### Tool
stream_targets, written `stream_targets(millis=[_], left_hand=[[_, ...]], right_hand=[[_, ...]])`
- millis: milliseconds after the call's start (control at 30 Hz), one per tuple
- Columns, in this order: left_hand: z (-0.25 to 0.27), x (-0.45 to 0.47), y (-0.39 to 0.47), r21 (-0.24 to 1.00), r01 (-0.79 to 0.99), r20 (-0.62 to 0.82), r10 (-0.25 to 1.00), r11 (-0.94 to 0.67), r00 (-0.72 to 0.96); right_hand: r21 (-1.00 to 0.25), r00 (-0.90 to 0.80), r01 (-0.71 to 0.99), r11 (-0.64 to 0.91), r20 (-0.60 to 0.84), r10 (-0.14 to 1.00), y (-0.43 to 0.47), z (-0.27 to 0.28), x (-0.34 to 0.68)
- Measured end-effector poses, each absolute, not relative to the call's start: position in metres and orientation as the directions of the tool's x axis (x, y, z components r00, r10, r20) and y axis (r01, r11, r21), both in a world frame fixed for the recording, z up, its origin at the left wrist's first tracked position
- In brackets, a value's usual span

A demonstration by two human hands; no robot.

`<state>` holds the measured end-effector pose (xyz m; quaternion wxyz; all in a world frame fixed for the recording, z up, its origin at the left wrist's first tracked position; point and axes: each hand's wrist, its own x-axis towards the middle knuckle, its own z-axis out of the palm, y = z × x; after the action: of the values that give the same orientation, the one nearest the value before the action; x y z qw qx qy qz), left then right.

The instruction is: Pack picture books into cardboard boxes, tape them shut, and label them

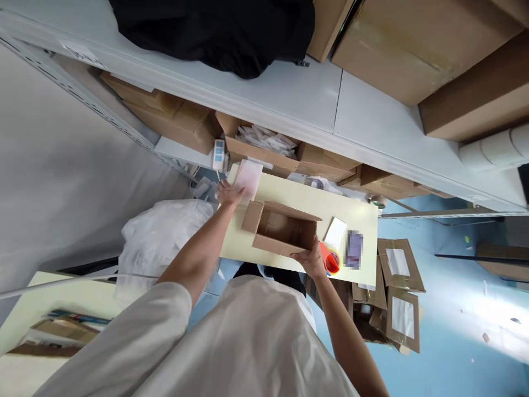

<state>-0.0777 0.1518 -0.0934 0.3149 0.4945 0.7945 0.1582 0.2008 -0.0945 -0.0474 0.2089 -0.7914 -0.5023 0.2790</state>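
Note:
An open-topped cardboard box [273, 242] rests on the cream table [289, 190], with a flap folded out at its left end. My right hand [311, 259] grips the box's near right corner, thumb along the near side. At the table's far left lies a flat stack of pale pink sheets or pouches [248, 177]; which of these they are I cannot tell. Spread fingers and a stretched thumb show on my left hand [230, 193], which touches the near left edge of that stack. An orange-red tape dispenser [329, 259] sits just right of my right hand.
A white pad [335, 231] and a blurred-out purple item [354, 249] lie on the table's right. Behind stand a box of white packets [266, 140] and a power strip [219, 154]. A shelf [264, 99] overhangs the back. Flattened cartons [399, 270] are stacked at right, a plastic bag [161, 237] left.

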Motion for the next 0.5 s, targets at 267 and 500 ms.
stream_targets(millis=[267,500], left_hand=[[-0.132,-0.065,0.154,0.543,0.730,-0.342,0.903,0.415,-0.260],[-0.121,-0.100,0.143,0.629,0.647,-0.351,0.900,0.432,-0.260]], right_hand=[[-0.580,0.379,0.682,-0.445,-0.240,0.894,-0.099,-0.050,0.200],[-0.599,0.374,0.667,-0.444,-0.247,0.894,-0.095,-0.047,0.197]])
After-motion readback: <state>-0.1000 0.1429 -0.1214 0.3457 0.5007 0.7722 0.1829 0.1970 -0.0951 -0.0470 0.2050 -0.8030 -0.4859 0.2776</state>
